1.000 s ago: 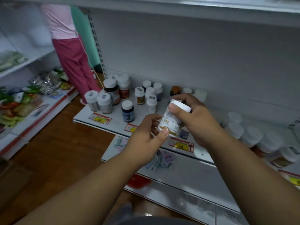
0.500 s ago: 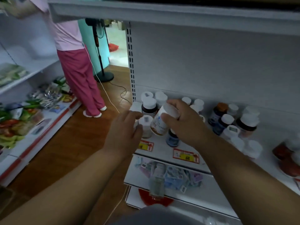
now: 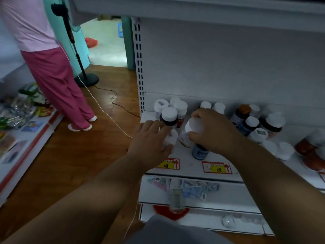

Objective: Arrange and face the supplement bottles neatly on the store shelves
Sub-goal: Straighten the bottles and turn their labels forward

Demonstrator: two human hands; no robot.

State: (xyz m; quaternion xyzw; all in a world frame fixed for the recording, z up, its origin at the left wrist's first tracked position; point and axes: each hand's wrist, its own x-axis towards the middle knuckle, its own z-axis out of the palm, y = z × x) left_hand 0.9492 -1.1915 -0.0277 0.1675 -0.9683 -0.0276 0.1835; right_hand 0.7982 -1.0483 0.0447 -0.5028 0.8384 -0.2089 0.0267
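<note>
My right hand [image 3: 213,131] grips a white-capped bottle with a white and gold label [image 3: 189,133], tilted left just above the white shelf [image 3: 190,156]. My left hand [image 3: 151,140] wraps around a small white bottle [image 3: 171,138] standing at the shelf's left front. Behind it stands a dark bottle with a white cap [image 3: 169,116], with more white-capped bottles near the back wall. A blue-labelled bottle [image 3: 200,152] sits under my right wrist. Several dark bottles [image 3: 249,125] cluster further right.
Yellow and red price tags [image 3: 217,167] line the shelf edge. Lower shelves hold small packets [image 3: 191,188] and a clear bottle [image 3: 176,198]. A person in pink trousers [image 3: 56,81] stands left on the wooden floor, beside a fan stand [image 3: 86,78] with cables. Packaged goods [image 3: 19,110] fill the left shelving.
The view has shifted left along the shelf. My right hand carried the labelled bottle down to the shelf's left end. My left hand left that bottle and closed on the small white one.
</note>
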